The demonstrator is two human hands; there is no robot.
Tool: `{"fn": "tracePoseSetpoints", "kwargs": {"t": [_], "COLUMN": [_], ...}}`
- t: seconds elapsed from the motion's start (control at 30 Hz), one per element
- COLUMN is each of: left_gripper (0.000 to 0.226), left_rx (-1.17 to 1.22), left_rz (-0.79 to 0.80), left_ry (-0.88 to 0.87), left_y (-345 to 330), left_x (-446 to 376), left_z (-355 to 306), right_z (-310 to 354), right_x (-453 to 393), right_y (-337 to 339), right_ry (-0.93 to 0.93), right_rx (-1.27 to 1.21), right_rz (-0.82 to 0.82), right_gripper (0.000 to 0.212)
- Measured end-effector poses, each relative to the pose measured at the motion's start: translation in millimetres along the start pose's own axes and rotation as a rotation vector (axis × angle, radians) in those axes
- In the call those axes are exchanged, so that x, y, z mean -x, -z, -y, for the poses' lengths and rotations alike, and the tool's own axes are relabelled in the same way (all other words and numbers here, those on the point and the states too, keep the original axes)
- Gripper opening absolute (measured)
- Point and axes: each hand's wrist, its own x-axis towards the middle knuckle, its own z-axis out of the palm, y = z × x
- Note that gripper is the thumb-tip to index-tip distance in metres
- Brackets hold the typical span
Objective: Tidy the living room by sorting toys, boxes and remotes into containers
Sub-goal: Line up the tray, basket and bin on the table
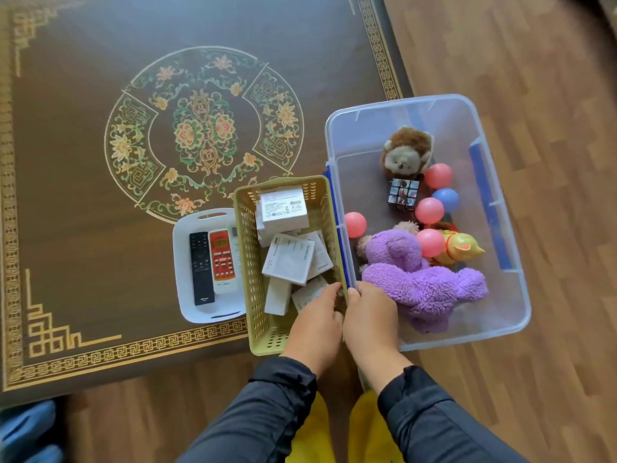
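Clear plastic tub (500,309) holds the toys: two plush animals, a purple one (420,282) and a brown one (405,152), coloured balls (429,210), a picture cube (403,192) and a yellow duck (462,250). Beside it, touching its left wall, the yellow-green perforated basket (248,262) carries the white boxes (283,210), and the white tray (185,295) on the dark patterned table (83,195) has the black remote (200,267) and the red-and-white remote (223,259). Sorting looks essentially finished; nothing loose shows on the table or wooden floor (517,61). The left hand (315,324) curls over the basket's right rim, and the right hand (370,315) grips the tub's near-left rim, probably to straighten or carry them. Box labels and the remotes' logos are too small to read.
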Motion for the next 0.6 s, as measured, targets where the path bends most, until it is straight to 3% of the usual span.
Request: {"fn": "tracePoseSetpoints", "kwargs": {"t": [0.07,0.23,0.37,0.43,0.5,0.6], "left_gripper": [0.051,0.022,0.021,0.025,0.034,0.034], "left_rx": [-0.010,0.105,0.105,0.087,0.113,-0.160], "left_rz": [-0.105,-0.600,-0.787,-0.743,-0.582,-0.291], "left_ry": [-0.036,-0.054,0.038,0.149,0.268,0.239], "left_y": [5,47,79,90,98,100], "left_x": [5,17,11,3,-2,-4], "left_z": [0,16,46,62,78,103], "right_z": [-1,2,6,5,5,8], "right_x": [1,3,1,1,2,4], "right_y": [0,-5,-11,-12,-13,-17], "right_ry": [0.020,0.060,0.077,0.075,0.081,0.088], "right_rx": [0.027,0.080,0.113,0.122,0.125,0.133], "right_rz": [-0.012,-0.046,-0.063,-0.074,-0.076,-0.082], "right_gripper": [0.025,0.027,0.026,0.026,0.026,0.026]}}
